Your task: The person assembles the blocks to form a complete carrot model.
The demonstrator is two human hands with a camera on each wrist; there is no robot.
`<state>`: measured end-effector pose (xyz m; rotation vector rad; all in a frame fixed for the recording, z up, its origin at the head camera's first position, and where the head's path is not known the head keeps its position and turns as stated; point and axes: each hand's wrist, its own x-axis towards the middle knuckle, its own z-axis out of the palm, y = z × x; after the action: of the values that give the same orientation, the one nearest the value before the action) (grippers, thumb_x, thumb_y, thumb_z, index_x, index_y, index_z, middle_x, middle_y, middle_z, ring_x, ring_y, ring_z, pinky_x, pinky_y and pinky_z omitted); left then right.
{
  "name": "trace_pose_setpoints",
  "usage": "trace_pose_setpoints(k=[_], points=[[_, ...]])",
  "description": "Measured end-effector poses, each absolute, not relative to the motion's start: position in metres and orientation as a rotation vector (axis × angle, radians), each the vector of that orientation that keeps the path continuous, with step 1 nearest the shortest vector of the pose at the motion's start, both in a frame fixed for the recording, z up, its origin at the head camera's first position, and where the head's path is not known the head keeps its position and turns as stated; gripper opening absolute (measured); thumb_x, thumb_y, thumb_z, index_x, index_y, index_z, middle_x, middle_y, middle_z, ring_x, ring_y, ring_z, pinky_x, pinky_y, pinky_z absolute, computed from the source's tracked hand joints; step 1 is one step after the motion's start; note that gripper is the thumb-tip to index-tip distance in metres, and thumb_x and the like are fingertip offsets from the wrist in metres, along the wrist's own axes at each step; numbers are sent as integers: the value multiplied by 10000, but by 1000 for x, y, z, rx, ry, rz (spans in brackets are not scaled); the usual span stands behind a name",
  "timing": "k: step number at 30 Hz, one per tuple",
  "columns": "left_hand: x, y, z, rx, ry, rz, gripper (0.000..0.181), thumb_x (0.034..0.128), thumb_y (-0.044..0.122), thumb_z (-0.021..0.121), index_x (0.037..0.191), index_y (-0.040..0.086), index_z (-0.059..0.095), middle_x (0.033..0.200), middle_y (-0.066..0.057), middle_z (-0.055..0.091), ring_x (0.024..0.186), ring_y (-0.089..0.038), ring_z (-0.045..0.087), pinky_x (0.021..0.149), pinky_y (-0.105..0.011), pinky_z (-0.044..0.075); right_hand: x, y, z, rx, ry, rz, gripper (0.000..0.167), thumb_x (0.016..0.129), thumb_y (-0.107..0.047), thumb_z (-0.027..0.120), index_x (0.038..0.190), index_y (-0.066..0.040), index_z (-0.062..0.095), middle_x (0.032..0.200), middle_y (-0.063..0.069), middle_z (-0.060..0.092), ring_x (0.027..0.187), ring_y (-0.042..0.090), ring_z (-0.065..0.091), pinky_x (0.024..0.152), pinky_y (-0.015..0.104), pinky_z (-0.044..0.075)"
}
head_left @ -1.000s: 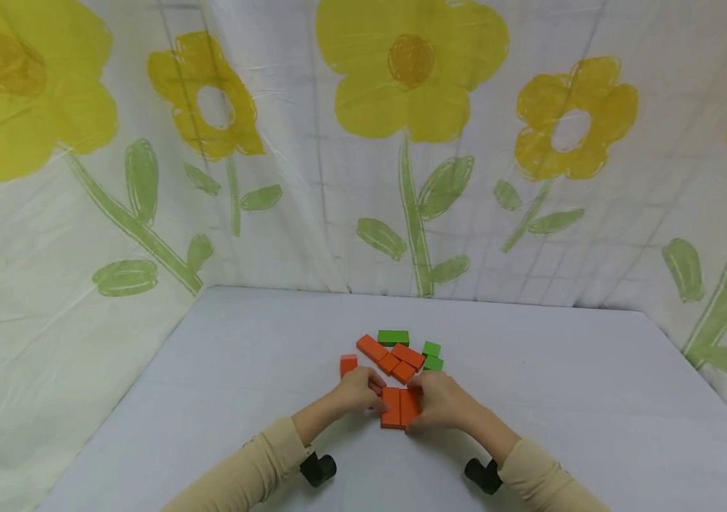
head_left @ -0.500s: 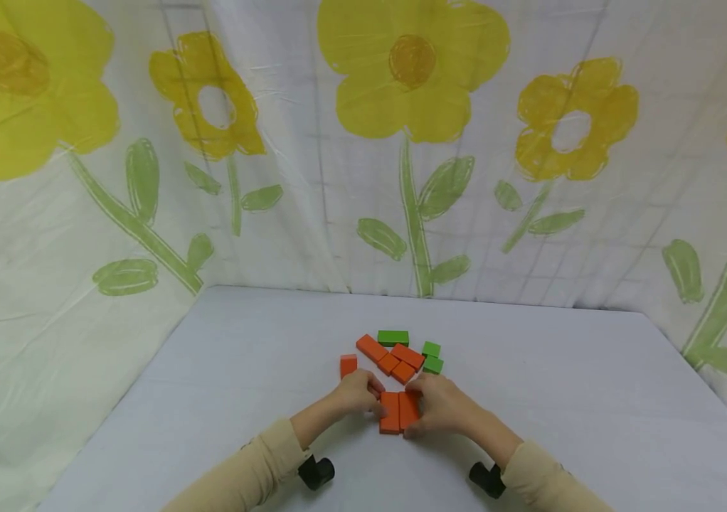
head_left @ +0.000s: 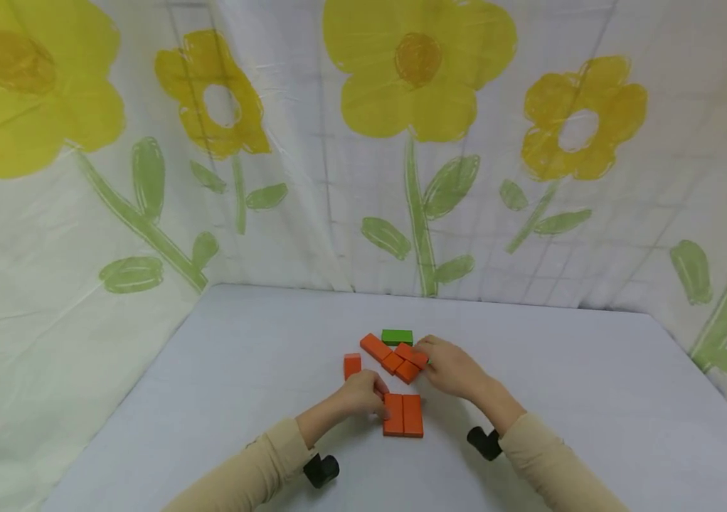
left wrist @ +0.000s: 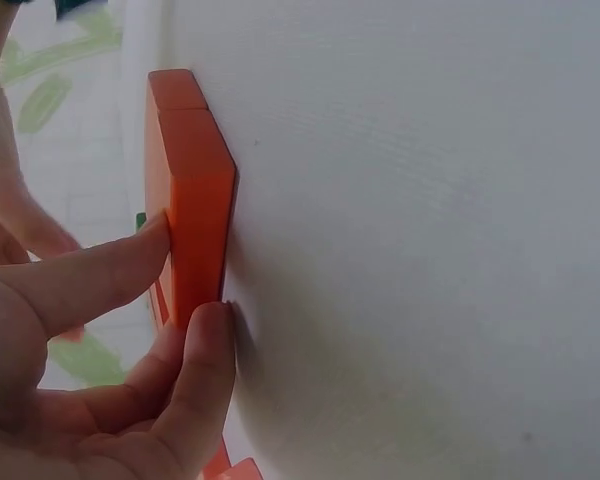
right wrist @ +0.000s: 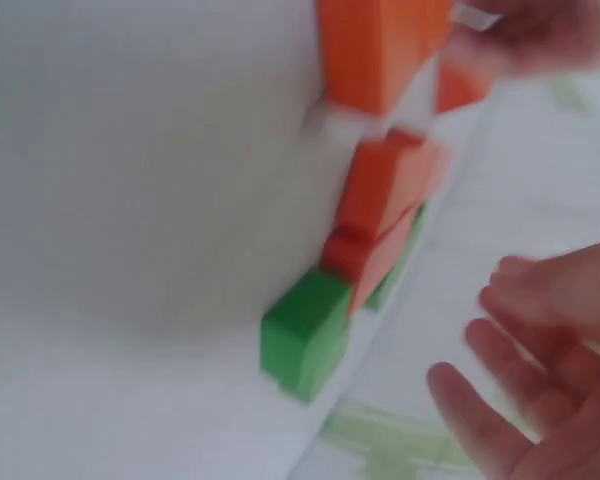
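Two flat orange blocks lie side by side near the middle of the table: the left block point(head_left: 393, 414) and the right block point(head_left: 412, 416). My left hand point(head_left: 361, 393) holds the left block at its far left part, thumb and fingertips against it in the left wrist view. My right hand point(head_left: 452, 366) is over the far right of the other blocks, partly hiding the small green blocks there. In the right wrist view its fingers point(right wrist: 480, 400) are spread and loosely bent, holding nothing, apart from a green block point(right wrist: 305, 330).
Behind the pair lies a cluster of several orange blocks point(head_left: 393, 363), with a long green block point(head_left: 397, 337) behind it. One orange block point(head_left: 352, 365) stands beyond my left hand. The white table point(head_left: 549, 398) ends at a flower-printed curtain point(head_left: 312, 156).
My right hand has let go of the right orange block and moved forward to the green blocks. The orange pair shifted slightly toward me earlier. My left hand stays at the left block.
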<state>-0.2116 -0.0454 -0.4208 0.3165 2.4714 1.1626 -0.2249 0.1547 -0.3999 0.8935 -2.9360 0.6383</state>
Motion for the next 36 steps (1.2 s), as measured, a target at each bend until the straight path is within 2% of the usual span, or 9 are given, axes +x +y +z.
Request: trace_pose_setpoints(k=[3, 6, 11, 16, 19, 22, 27, 32, 36], points=[[-212, -43, -419, 330, 2495, 1128, 235, 749, -1, 787, 898, 5, 605, 778, -52, 542, 709, -183, 497, 645, -296, 452, -242, 154, -402, 919, -2949, 493, 487, 781, 217, 536, 1230, 38, 604, 1267, 189, 581, 1195, 359, 532, 968, 476, 438], [-212, -41, -417, 316, 2507, 1110, 236, 750, -7, 787, 897, 0, 602, 773, -57, 541, 711, -187, 495, 655, -310, 457, -253, 153, -409, 1001, -2996, 399, 561, 766, 249, 564, 1281, 26, 578, 1324, 183, 554, 1241, 362, 489, 981, 495, 422], [-210, -40, -418, 319, 2513, 1113, 236, 753, -11, 785, 897, -2, 599, 766, -56, 537, 710, -186, 490, 652, -307, 451, -259, 150, -416, 1010, -3003, 298, 511, 766, 170, 687, 1250, 30, 599, 1242, 178, 590, 1148, 362, 534, 938, 491, 450], [-209, -40, -419, 321, 2522, 1121, 224, 755, -18, 777, 893, -4, 600, 757, -55, 540, 702, -183, 495, 644, -303, 452, -259, 145, -410, 983, -3078, 323, 458, 776, 137, 698, 1219, 58, 613, 1134, 164, 572, 1044, 322, 567, 935, 441, 458], [-209, -40, -419, 314, 2528, 1118, 232, 755, -16, 780, 898, -5, 599, 763, -55, 538, 705, -184, 495, 651, -306, 457, -258, 144, -407, 972, -3122, 364, 458, 779, 147, 682, 1224, 70, 603, 1133, 167, 557, 1051, 324, 566, 949, 442, 450], [-208, -41, -418, 310, 2529, 1123, 240, 752, -15, 785, 903, -7, 599, 769, -56, 537, 711, -186, 493, 658, -309, 460, -257, 145, -407, 975, -3139, 388, 460, 787, 149, 671, 1233, 71, 589, 1198, 193, 559, 1131, 355, 544, 986, 464, 422], [-207, -41, -417, 312, 2529, 1134, 247, 749, -20, 784, 912, -14, 599, 778, -59, 532, 721, -193, 492, 668, -319, 462, -259, 151, -406, 942, -3182, 420, 465, 801, 87, 689, 1249, 31, 581, 1260, 171, 572, 1176, 339, 532, 1011, 471, 401], [-207, -40, -419, 295, 2542, 1127, 244, 754, -15, 784, 913, -9, 599, 780, -60, 529, 726, -198, 492, 678, -331, 469, -258, 160, -402, 922, -3131, 403, 482, 761, -48, 776, 1197, 13, 581, 1101, 110, 590, 958, 263, 563, 872, 432, 485], [-207, -40, -420, 292, 2539, 1137, 240, 753, -23, 780, 913, -9, 602, 780, -59, 531, 728, -200, 494, 678, -336, 468, -247, 170, -396, 876, -2997, 366, 524, 731, -163, 817, 1165, 6, 576, 1054, 89, 579, 864, 209, 547, 758, 382, 507]])
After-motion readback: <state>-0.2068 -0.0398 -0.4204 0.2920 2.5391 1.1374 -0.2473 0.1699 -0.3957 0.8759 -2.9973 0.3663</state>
